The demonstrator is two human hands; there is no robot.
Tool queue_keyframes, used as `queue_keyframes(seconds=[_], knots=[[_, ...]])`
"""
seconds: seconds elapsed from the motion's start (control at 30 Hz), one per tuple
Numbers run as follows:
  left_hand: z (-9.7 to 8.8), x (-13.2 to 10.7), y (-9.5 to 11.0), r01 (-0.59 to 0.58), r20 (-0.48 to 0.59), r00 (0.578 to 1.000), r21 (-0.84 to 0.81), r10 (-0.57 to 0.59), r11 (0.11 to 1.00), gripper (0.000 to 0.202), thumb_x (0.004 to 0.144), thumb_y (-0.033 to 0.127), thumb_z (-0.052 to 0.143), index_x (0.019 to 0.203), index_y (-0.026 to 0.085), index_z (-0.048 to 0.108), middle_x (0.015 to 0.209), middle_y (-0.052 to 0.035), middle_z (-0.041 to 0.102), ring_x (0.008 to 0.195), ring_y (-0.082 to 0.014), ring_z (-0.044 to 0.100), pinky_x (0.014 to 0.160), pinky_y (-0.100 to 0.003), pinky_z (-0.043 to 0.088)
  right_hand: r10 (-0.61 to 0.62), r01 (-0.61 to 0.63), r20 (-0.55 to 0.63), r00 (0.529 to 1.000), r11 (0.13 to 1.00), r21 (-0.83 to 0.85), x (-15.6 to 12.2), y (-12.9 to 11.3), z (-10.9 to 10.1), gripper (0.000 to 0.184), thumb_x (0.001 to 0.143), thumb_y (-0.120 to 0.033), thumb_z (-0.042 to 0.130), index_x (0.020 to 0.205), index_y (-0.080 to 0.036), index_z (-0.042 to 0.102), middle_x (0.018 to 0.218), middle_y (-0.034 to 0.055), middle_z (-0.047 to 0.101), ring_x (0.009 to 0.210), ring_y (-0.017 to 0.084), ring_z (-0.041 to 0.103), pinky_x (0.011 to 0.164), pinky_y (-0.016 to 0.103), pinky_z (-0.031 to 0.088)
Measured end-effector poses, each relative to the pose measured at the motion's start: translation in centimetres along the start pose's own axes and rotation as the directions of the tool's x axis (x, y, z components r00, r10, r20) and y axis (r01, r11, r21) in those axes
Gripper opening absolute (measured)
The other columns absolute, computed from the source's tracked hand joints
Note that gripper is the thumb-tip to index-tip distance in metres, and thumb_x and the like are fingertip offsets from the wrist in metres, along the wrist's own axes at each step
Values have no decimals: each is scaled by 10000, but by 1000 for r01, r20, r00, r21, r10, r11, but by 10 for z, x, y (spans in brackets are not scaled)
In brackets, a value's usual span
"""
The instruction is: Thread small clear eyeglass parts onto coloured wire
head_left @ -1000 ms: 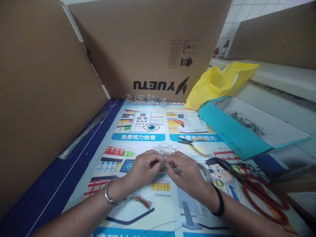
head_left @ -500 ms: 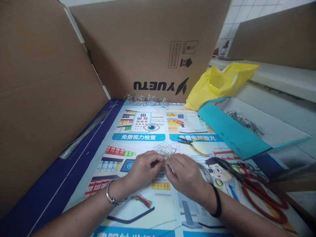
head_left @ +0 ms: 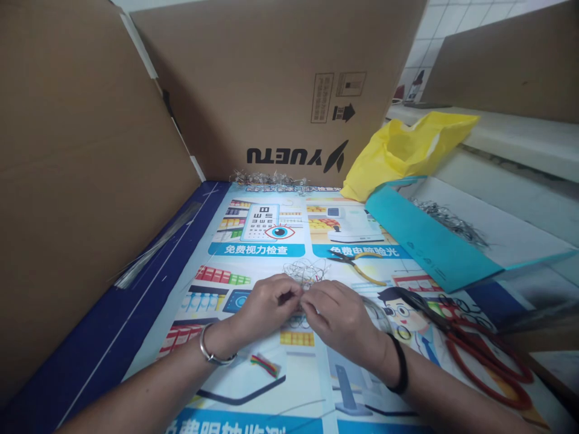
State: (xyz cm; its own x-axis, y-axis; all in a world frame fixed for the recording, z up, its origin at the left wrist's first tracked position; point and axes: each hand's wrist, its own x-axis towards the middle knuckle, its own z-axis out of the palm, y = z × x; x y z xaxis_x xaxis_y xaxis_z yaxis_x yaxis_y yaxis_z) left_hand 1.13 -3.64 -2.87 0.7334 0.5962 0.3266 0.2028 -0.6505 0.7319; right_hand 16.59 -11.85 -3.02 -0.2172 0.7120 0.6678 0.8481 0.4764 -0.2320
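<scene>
In the head view, both hands meet at the middle of the printed sheet (head_left: 298,377). My left hand (head_left: 274,301), with a silver bangle at the wrist, pinches at a thin wire piece. My right hand (head_left: 337,313), wearing a black band, closes on the same spot with its fingertips touching the left ones. A looped tangle of thin wire (head_left: 305,270) shows just beyond the fingers and also below them. The fingers hide the exact part that is gripped. Yellow-handled pliers (head_left: 357,266) lie to the right of the wire, their jaws pointing left.
Large red-handled scissors (head_left: 486,355) lie at right, near dark rings (head_left: 459,303). A teal box (head_left: 420,241) holds wire pieces (head_left: 447,220). Behind it is a yellow bag (head_left: 407,150). Cardboard walls (head_left: 217,78) stand behind and left. Straight wires (head_left: 154,250) and coloured strips (head_left: 265,366) lie leftward.
The view has shifted slightly, so things sit a little further right in the picture. Both hands stay together at the wire, with hardly any change in their fingers.
</scene>
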Motion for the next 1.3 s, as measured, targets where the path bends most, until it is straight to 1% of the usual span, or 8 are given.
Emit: queue_keyframes(seconds=[0.1, 0.2, 0.4, 0.5, 0.7, 0.93, 1.1, 1.3], knots=[[0, 0, -2, 66, -7, 998, -73, -67, 995, 122, 745, 83, 504, 701, 169, 579, 685, 5, 597, 646, -104, 538, 614, -209, 429, 46, -43, -41, 998, 996, 81, -1, 3, 1, 119, 837, -133, 512, 847, -174, 623, 811, 59, 668, 778, 164, 609, 706, 309, 509], [-1, 0, -1, 130, 19, 991, -179, -129, 975, 110, 744, 97, 493, 698, 160, 571, 683, -3, 602, 631, -102, 545, 601, -206, 444, 99, -94, -50, 994, 991, 96, -1, 6, 1, 135, 834, -127, 519, 884, -174, 636, 814, 63, 674, 772, 169, 618, 699, 313, 523], [-2, 1, 0, 142, 31, 990, -259, -138, 956, 91, 728, 121, 497, 682, 157, 567, 680, -9, 597, 623, -98, 537, 597, -209, 456, 76, -76, -15, 997, 996, 44, -1, 8, 1, 184, 847, -124, 495, 943, -173, 644, 842, 69, 681, 806, 174, 632, 765, 336, 533], [-2, 1, 0, 140, 30, 990, -282, -137, 949, 82, 734, 134, 502, 682, 154, 562, 687, -14, 594, 627, -100, 537, 599, -213, 465, 59, -58, -17, 998, 998, 28, -1, 8, 2, 177, 853, -129, 488, 930, -170, 642, 846, 73, 681, 799, 174, 631, 751, 331, 537], [-2, 1, 0, 140, 37, 990, -235, -135, 962, 103, 726, 105, 492, 683, 149, 574, 694, -21, 603, 642, -107, 547, 611, -221, 469, 73, -73, 15, 997, 997, 11, -1, 9, 4, 155, 847, -122, 481, 839, -171, 628, 803, 63, 665, 765, 171, 607, 726, 320, 513], [-2, 1, -4, 242, 99, 970, -267, -223, 933, 108, 715, 82, 490, 708, 147, 576, 682, -11, 614, 643, -105, 570, 626, -232, 491, 119, -121, 55, 991, 992, 34, 1, 6, 3, 143, 796, -84, 490, 750, -173, 591, 722, 47, 626, 709, 164, 574, 673, 291, 475], [-4, 3, -2, 306, 139, 951, -315, -276, 898, 81, 715, 113, 507, 727, 149, 579, 681, -11, 611, 622, -99, 564, 611, -241, 497, 154, -161, 69, 986, 979, 124, 4, 5, 2, 152, 789, -80, 485, 716, -178, 576, 687, 31, 610, 672, 142, 563, 636, 255, 460], [-6, 6, 0, 391, 203, 920, -417, -335, 820, 32, 696, 152, 544, 718, 147, 566, 661, 10, 585, 603, -83, 546, 614, -241, 512, 169, -195, 136, 976, 957, 215, 7, 9, -3, 184, 817, -90, 469, 735, -184, 605, 694, 26, 613, 682, 136, 560, 652, 249, 458]])
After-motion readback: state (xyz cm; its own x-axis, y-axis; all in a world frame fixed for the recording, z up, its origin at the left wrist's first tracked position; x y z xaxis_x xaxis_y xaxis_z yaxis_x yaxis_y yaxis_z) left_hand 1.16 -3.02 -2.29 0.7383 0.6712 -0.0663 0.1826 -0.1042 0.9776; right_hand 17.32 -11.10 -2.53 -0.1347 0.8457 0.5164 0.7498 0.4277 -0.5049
